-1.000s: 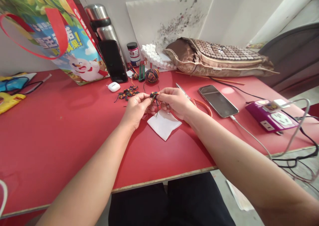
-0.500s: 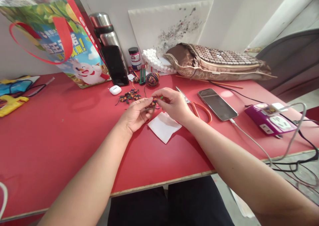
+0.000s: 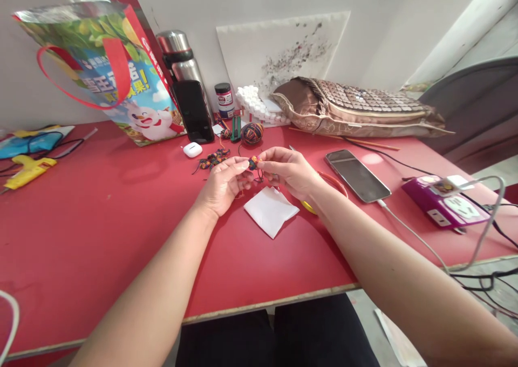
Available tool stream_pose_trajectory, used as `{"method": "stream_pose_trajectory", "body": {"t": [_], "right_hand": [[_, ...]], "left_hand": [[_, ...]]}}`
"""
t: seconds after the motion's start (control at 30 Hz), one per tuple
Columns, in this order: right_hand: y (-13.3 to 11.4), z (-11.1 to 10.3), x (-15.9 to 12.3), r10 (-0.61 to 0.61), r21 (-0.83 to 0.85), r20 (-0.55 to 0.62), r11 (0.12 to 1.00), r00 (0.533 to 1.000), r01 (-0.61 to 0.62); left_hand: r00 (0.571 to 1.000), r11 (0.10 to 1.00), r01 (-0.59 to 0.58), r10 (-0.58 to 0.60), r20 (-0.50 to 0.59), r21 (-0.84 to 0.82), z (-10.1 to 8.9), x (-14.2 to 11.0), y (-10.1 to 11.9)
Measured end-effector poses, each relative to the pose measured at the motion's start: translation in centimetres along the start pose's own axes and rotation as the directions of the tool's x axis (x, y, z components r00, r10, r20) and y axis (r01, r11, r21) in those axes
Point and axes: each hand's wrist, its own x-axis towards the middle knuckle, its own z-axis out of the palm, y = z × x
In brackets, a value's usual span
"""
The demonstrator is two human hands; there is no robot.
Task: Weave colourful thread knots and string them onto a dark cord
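Between my two hands, above the red table [image 3: 133, 237], is a small multicoloured crocheted yarn piece [image 3: 253, 162]. My left hand [image 3: 227, 182] pinches its left side between thumb and fingers. From the right, my right hand [image 3: 288, 168] grips its other side with thumb and forefinger. Loose yarn ends hang under it. A folded white paper [image 3: 270, 211] lies just below the hands. Behind them sit a multicoloured yarn ball [image 3: 252, 133] and, to the left, several similar yarn pieces [image 3: 214, 158]. Scissors with orange handles [image 3: 334, 181] are partly hidden by my right hand and forearm.
A phone on a cable [image 3: 358, 175] and a purple power strip [image 3: 445, 201] lie at right. Behind are a brown beaded cushion [image 3: 364, 108], a steel thermos [image 3: 180, 54], an upright black phone [image 3: 194, 110], an earbud case [image 3: 192, 150] and a printed bag [image 3: 121, 81]. A yellow glue gun [image 3: 32, 168] lies at left.
My right hand has turned and drawn slightly away from my left, so the yarn piece shows more clearly between them. The whole view has shifted a little down and right.
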Motion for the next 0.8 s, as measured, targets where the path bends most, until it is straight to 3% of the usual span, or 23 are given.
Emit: {"method": "stream_pose_trajectory", "body": {"t": [0.17, 0.37, 0.8], "right_hand": [[-0.15, -0.19, 0.03, 0.041, -0.027, 0.046, 0.999, 0.998, -0.040], [-0.17, -0.19, -0.09, 0.083, 0.034, 0.066, 0.996, 0.994, -0.085], [-0.93, -0.50, -0.34, 0.167, 0.136, 0.202, 0.971, 0.965, -0.197]], "left_hand": [[1.000, 1.000, -0.013, 0.013, -0.011, 0.026, -0.21, -0.04, -0.03], [0.997, 0.998, 0.039, -0.035, 0.073, -0.051, -0.56, 0.09, -0.23], [0.985, 1.000, -0.012, 0.007, 0.171, 0.029, -0.58, -0.27, 0.48]]}}
